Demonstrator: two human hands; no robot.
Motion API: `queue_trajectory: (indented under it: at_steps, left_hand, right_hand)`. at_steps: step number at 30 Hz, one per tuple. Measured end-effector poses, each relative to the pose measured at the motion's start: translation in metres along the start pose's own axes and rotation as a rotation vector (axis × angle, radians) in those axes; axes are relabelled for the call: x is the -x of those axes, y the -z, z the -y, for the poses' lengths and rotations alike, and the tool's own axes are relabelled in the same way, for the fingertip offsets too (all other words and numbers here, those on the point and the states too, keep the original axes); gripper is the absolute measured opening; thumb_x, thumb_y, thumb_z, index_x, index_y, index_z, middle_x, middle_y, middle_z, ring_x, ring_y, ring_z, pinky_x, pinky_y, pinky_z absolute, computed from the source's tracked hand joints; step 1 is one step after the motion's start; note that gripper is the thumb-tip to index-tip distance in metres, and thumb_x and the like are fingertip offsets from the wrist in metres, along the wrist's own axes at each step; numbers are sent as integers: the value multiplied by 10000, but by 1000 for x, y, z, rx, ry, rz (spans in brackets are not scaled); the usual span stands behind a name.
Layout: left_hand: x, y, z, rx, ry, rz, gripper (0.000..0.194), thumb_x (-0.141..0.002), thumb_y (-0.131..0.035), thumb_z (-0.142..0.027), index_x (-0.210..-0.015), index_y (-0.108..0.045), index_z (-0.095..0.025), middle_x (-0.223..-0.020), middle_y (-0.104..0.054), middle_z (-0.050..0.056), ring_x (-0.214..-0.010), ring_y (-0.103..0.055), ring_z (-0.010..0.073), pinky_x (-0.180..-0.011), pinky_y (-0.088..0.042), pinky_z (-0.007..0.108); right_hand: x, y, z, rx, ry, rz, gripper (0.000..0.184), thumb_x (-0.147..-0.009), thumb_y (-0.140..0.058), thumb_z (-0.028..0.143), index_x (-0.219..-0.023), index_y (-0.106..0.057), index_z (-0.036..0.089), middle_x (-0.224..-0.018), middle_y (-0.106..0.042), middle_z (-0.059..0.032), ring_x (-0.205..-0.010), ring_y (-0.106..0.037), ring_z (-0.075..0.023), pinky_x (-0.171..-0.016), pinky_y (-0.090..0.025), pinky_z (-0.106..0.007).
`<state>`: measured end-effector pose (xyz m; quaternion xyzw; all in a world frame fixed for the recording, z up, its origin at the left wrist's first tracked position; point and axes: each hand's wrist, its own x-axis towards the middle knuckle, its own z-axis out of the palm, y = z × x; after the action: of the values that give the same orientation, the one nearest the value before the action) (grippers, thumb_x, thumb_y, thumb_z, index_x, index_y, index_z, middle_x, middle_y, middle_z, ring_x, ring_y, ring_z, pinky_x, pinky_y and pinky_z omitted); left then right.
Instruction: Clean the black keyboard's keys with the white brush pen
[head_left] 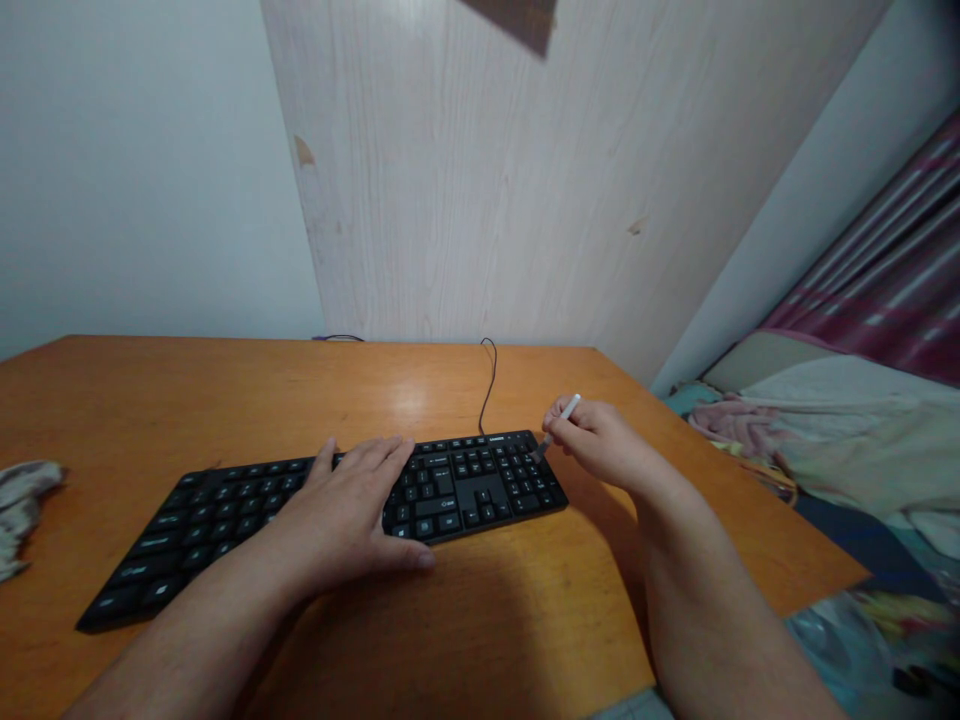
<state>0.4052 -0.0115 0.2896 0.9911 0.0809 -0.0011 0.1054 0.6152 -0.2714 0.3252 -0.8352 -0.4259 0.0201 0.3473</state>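
Observation:
A black keyboard [480, 480] lies slantwise on an orange wooden table [225, 400]. My left hand [349, 510] rests flat on the keyboard's middle keys, fingers stretched out and thumb on the table beside the front edge. My right hand [596, 440] pinches a thin white stick with a dark tip, a small brush [559, 425]. Its tip touches the keys at the keyboard's far right corner.
The keyboard's black cable [489, 385] runs back to the table's far edge. A grey rag [22, 500] lies at the table's left edge. A pale wooden panel [487, 180] stands behind the table. A bed with rumpled covers [840, 430] is to the right.

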Motion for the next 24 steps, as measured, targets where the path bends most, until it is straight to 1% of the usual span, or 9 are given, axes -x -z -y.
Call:
queue_trajectory:
  at_steps: [3, 4, 5, 8, 10, 15, 17, 20, 24]
  left_hand:
    - [0, -2, 1, 3, -7, -9, 1299, -572, -671, -869, -1622, -318, -191, -1644, -345, 186, -1503, -295, 473, -1224, -40, 671]
    - [-1, -2, 1, 4, -9, -13, 1298, -572, -670, -872, -1622, -319, -193, -1644, -345, 187, -1503, -296, 473, -1223, -39, 673]
    - [-1, -2, 1, 4, -11, -14, 1303, -570, -670, -875, -1622, -318, -191, -1644, -343, 187, -1503, -294, 473, -1222, -38, 676]
    - [-1, -1, 1, -3, -5, 3, 1319, -577, -664, -881, -1626, -300, -170, -1650, -324, 191, -1513, -275, 466, -1223, -33, 678]
    - [0, -1, 1, -9, -2, 12, 1327, -583, -659, -882, -1628, -288, -153, -1652, -317, 194, -1516, -269, 463, -1224, -32, 676]
    - [1, -1, 1, -2, -13, -10, 1325, -579, -663, -880, -1626, -295, -156, -1645, -337, 194, -1510, -282, 467, -1222, -40, 682]
    - [1, -1, 2, -2, -12, -7, 1322, -575, -662, -886, -1623, -307, -164, -1644, -339, 194, -1511, -281, 466, -1223, -42, 680]
    - [0, -2, 2, -5, -15, -11, 1323, -576, -661, -889, -1625, -303, -168, -1643, -342, 195, -1511, -283, 463, -1224, -45, 675]
    - [-1, -3, 3, -18, -19, -14, 1301, -604, -644, -889, -1634, -275, -185, -1649, -329, 191, -1516, -283, 448, -1224, -43, 672]
  right_hand:
    - [2, 3, 2, -102, -12, 97, 249, -916, -478, 270, -690, -564, 209, -671, -589, -9, -657, -558, -172, -620, -410, -299]
    - [3, 3, 2, -124, -17, 106, 243, -910, -477, 262, -690, -564, 209, -663, -583, -7, -656, -559, -172, -621, -414, -298]
    - [2, 4, 3, -132, -22, 90, 242, -909, -478, 264, -691, -566, 209, -661, -580, -6, -652, -558, -171, -622, -416, -299]
    - [1, 2, 4, -83, -24, -38, 272, -929, -493, 315, -695, -578, 205, -691, -591, -13, -654, -558, -170, -626, -413, -303]
    - [0, 1, 4, -60, -30, -68, 291, -942, -498, 347, -701, -578, 205, -703, -590, -14, -649, -555, -167, -618, -408, -300]
    - [2, 3, 4, -136, -17, 43, 262, -931, -487, 309, -698, -557, 210, -656, -552, 4, -634, -537, -159, -607, -407, -288]
    - [2, 4, 2, -181, -45, -11, 273, -934, -504, 342, -701, -553, 209, -648, -539, 9, -608, -517, -153, -583, -398, -286]
    - [-2, 5, -4, -177, -109, -177, 285, -935, -534, 406, -736, -571, 205, -653, -550, 5, -584, -514, -154, -553, -386, -288]
    - [-7, 5, -14, -163, -159, -217, 245, -920, -555, 402, -791, -599, 199, -681, -602, -9, -602, -560, -166, -571, -411, -291]
